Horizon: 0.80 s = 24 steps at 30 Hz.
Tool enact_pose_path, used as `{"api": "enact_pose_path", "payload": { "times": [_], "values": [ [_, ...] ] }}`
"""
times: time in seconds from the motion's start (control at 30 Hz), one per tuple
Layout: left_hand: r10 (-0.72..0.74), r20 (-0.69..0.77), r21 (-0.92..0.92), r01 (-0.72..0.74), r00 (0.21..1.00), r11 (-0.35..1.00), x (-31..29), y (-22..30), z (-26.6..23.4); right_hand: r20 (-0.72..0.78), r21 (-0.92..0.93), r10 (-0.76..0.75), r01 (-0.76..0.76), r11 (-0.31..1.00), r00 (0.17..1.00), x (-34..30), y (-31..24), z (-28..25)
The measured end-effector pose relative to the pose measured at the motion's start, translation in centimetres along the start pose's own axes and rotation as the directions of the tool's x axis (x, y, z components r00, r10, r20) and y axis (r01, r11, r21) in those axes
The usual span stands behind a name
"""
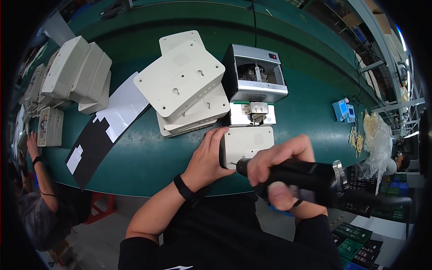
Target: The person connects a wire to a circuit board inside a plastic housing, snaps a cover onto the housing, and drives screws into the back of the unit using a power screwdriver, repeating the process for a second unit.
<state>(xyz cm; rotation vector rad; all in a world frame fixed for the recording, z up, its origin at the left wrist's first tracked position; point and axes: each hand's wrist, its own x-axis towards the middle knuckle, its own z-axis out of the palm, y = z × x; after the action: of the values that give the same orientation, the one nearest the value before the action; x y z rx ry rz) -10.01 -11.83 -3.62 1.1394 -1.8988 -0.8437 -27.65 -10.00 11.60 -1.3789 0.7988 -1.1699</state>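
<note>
- Head camera: a cream housing [245, 143] lies on the green bench [306, 114], on the near side of the silver dispenser [256, 93], its holed face turned up.
- Left hand [203, 156], nearer the wearer than the dispenser, grasps the housing's left side, fingers at the far corner and thumb at the near one.
- Right hand [281, 155], near and to the right of the dispenser, has its fingers wrapped around a black power driver [303, 177], blurred; the driver's nose points at the housing's near left corner, though contact cannot be made out.
- Just left of the dispenser, more cream housings rise in a skewed stack [193, 65].
- Farther left of the dispenser, white pieces [126, 105] lie on a black sheet [90, 141], beyond which stands another group of housings [67, 67].
- Well right of the dispenser sit a blue device [343, 111] and a clear plastic bag [378, 144].
</note>
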Motion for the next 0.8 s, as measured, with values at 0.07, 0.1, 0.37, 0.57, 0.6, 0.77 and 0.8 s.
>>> {"api": "enact_pose_path", "payload": {
  "times": [0.07, 0.1, 0.37, 0.57, 0.6, 0.77, 0.8],
  "values": [
    [0.013, -0.005, 0.007, -0.013, 1.000, 1.000, -0.1, -0.2, -0.1, 0.193, -0.252, -0.018, 0.067, 0.965, 0.981, 0.2, 1.5, -0.6],
    [0.019, -0.007, 0.010, -0.019, 1.000, 1.000, -0.1, -0.2, -0.1, 0.195, -0.253, -0.017, 0.067, 0.965, 0.981, 0.2, 2.0, -0.6],
    [0.008, -0.002, 0.008, -0.008, 1.000, 1.000, -0.1, -0.2, -0.1, 0.247, -0.243, -0.026, 0.088, 0.966, 0.969, 0.2, 3.3, -0.7],
    [0.020, 0.007, 0.010, -0.020, 1.000, 1.000, 0.0, -0.4, 0.1, 0.093, -0.070, -0.097, 0.103, 0.992, 0.991, 0.4, 1.2, -0.8],
    [0.006, 0.013, 0.012, -0.006, 1.000, 1.000, 0.0, -0.4, 0.0, 0.031, 0.045, -0.102, 0.101, 0.994, 0.994, 0.6, 0.8, -1.1],
    [-0.021, 0.037, 0.002, 0.021, 0.999, 1.000, -0.1, 0.0, 0.1, -0.225, -0.080, -0.419, 0.412, 0.908, 0.879, 5.3, 0.6, -4.3],
    [-0.016, 0.039, 0.001, 0.016, 0.999, 1.000, 0.0, 0.0, 0.1, -0.228, -0.084, -0.423, 0.415, 0.906, 0.877, 5.9, 0.8, -4.7]
  ]
}}
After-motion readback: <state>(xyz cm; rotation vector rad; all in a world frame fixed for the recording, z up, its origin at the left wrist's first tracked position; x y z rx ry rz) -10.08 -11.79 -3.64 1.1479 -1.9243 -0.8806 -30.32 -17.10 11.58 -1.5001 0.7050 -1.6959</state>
